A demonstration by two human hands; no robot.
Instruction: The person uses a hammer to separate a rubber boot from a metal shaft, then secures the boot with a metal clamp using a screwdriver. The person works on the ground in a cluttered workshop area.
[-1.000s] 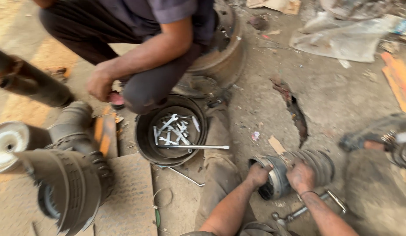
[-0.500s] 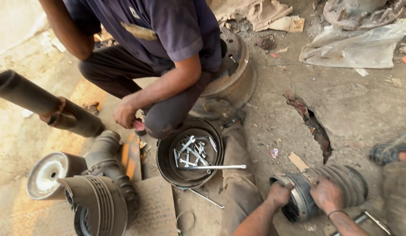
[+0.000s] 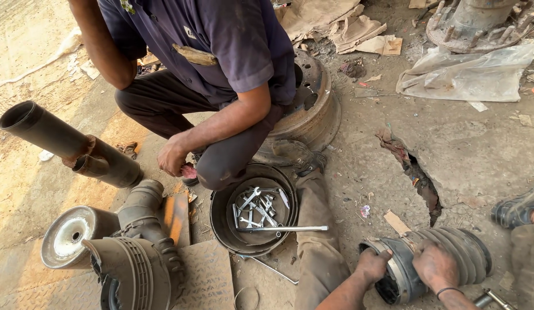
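Observation:
My left hand (image 3: pixel 372 265) grips the metal-banded open end of a dark ribbed rubber bellows hose (image 3: pixel 450 261) that lies on the dirt ground at the lower right. My right hand (image 3: pixel 433 267) presses on top of the hose just behind the band. My trouser leg (image 3: pixel 315 247) stretches along the ground beside the hose. Left of it stands a round black pan (image 3: pixel 221 221) holding several wrenches (image 3: pixel 255 209), with a long metal rod (image 3: pixel 284 228) lying across its rim.
Another person squats opposite on a wheel rim (image 3: pixel 318 112), one hand (image 3: pixel 172 156) hanging near the pan. A black pipe (image 3: pixel 60 140) and grey duct and filter parts (image 3: pixel 129 252) lie at left. A crack (image 3: pixel 419 181) runs through the ground. A foot in a shoe (image 3: pixel 517 209) is at right.
The view has tilted up and away, so the hose and my hands now sit lower and further right in the picture. My hands keep the same hold on the hose end.

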